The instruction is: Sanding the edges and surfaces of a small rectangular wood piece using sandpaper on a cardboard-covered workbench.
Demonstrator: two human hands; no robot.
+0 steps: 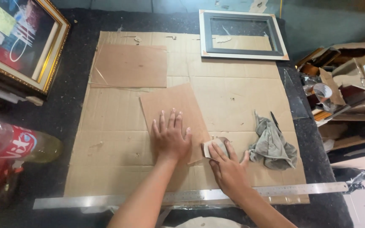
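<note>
Left hand (pixel 170 135) flat, fingers spread, pinning tilted brown rectangular hardboard panel (pixel 175 116) on large flattened cardboard sheet (pixel 233 101) | right hand (pixel 229 166) pinching small pale sanding scrap (pixel 214 147) at panel's lower-right edge | risk: panel may skid if pressure eases | crumpled grey rag (pixel 272 147) beside; long steel ruler (pixel 191 196) nearer.

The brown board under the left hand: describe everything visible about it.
The brown board is a flat, thin rectangular sheet, plain and matte like hardboard or card. It lies tilted askew on the large cardboard sheet covering the dark table. The left hand presses flat on its lower part; the right hand holds a small pale pad at its lower right edge.
</note>
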